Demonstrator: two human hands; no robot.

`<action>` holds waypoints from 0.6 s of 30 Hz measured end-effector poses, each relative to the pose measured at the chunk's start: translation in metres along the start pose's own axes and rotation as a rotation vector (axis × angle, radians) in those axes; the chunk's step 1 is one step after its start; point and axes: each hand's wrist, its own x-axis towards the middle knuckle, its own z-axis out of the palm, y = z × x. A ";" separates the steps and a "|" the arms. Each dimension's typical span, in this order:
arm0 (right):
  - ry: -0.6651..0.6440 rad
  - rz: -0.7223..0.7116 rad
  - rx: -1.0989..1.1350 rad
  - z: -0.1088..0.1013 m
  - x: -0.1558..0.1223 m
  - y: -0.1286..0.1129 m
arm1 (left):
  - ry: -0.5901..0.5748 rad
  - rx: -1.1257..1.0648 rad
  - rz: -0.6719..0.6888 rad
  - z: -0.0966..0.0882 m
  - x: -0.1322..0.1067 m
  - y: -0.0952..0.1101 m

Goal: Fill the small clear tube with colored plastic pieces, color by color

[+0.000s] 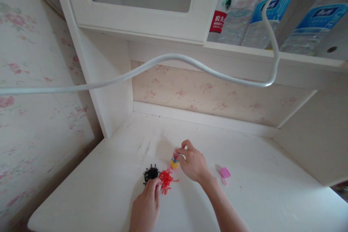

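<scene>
My right hand grips the upper part of a small clear container, its thumb and fingers closed around it. Red, blue and yellow bits show through the container's wall, with yellow at its lower end. Just below it on the white desk lies a loose pile of thin red bands. A pile of similar black bands touches it on the left. My left hand has its fingertips pinched together at the left edge of the red pile; what they pinch, if anything, is too small to make out.
A pink piece, like a cap with a short stem, lies right of my right arm. The white desk meets side panels and a back ledge. A white cable crosses overhead. Plastic bottles stand on the shelf above.
</scene>
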 end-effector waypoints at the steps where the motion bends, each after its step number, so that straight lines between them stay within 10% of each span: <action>1: 0.017 0.004 0.012 0.000 0.000 0.001 | -0.007 -0.002 -0.003 0.000 0.000 0.000; 18: -0.015 -0.002 -0.053 0.006 -0.002 0.001 | 0.014 0.052 0.028 -0.005 0.002 0.005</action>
